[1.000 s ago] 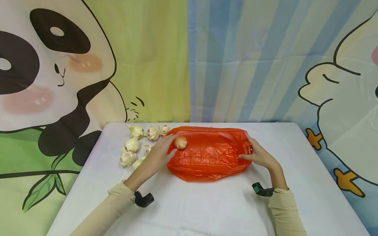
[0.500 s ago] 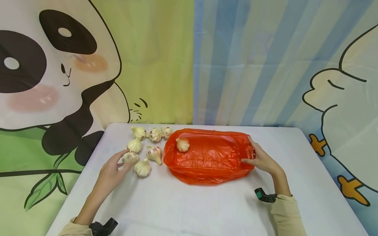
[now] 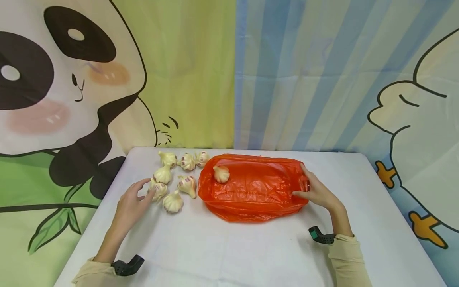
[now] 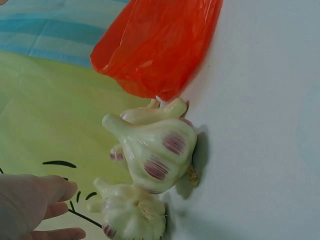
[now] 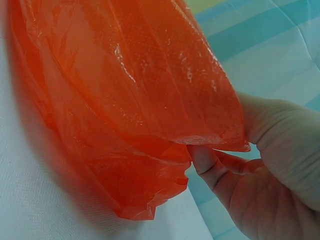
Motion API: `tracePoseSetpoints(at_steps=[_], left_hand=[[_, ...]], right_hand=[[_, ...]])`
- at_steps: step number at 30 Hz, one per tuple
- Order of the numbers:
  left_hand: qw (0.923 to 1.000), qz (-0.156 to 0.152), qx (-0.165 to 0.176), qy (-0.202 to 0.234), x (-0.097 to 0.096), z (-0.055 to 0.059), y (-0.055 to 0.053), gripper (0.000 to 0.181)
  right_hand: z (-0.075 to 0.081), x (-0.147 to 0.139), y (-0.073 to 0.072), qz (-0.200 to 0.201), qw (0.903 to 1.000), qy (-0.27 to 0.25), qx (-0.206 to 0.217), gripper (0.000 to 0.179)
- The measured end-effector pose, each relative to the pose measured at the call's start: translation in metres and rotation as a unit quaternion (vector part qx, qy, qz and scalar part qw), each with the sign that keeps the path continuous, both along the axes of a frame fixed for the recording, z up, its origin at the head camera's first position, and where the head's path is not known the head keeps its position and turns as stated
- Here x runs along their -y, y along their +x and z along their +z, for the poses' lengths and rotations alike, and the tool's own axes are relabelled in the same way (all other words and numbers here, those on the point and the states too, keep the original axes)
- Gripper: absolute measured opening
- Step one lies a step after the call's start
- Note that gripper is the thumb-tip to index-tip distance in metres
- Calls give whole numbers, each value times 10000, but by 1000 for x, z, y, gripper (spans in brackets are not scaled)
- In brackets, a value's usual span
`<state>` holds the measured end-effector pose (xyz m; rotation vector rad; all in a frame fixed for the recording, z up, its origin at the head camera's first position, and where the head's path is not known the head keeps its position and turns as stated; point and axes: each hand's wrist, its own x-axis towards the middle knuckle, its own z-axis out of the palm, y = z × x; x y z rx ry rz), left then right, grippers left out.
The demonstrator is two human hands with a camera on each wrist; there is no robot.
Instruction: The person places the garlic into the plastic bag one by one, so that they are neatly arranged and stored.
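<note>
An orange-red plastic bag (image 3: 258,187) lies spread open on the table, a garlic bulb (image 3: 221,174) in its left part. My right hand (image 3: 319,191) holds the bag's right end; the right wrist view has the film of the bag (image 5: 125,90) between thumb and fingers. On the left, my left hand (image 3: 130,205) reaches with parted fingers beside the nearest garlic bulb (image 3: 160,191). Nothing shows in its grasp. In the left wrist view that hand (image 4: 35,205) is partly cut off, left of a bulb with roots showing (image 4: 132,212).
Several more garlic bulbs, among them a front one (image 3: 173,202) and a purple-marked one (image 3: 187,185), lie between my left hand and the bag. Others sit along the back left. A white cloth (image 3: 229,255) covers the table, with a printed curtain (image 3: 265,79) behind.
My left hand has moved from the bag's left end, down and left to the garlic bulbs, then settled at the nearest one. The right hand stays on the bag.
</note>
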<state>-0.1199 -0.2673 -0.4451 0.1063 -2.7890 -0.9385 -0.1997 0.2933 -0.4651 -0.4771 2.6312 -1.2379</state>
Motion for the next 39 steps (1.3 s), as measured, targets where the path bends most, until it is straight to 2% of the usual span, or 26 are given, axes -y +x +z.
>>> tracePoseSetpoints(at_steps=[4,9,14,18,25,39], left_hand=[[9983,268,446,244,8,-5,-14,58],[9900,506,1162,616,19,-20,-30,75],[9859,517,1407,740,25,-34,-38,83],[9855,437,1495,669,22,-39,-38,87],[9870,220,1425,709,16,-40,-32,83],[9801,-21,1565,1222,13,-40,-19,76]], right_hand=[[1,-2,-1,6,10000,11,-25,107],[1,-3,-1,0,10000,26,-2,107],[0,-3,-2,-41,10000,77,7,108],[1,-3,-1,-27,10000,76,-7,108],[5,-2,-1,-29,10000,24,28,107],[4,1,0,-70,9998,-32,158,106]])
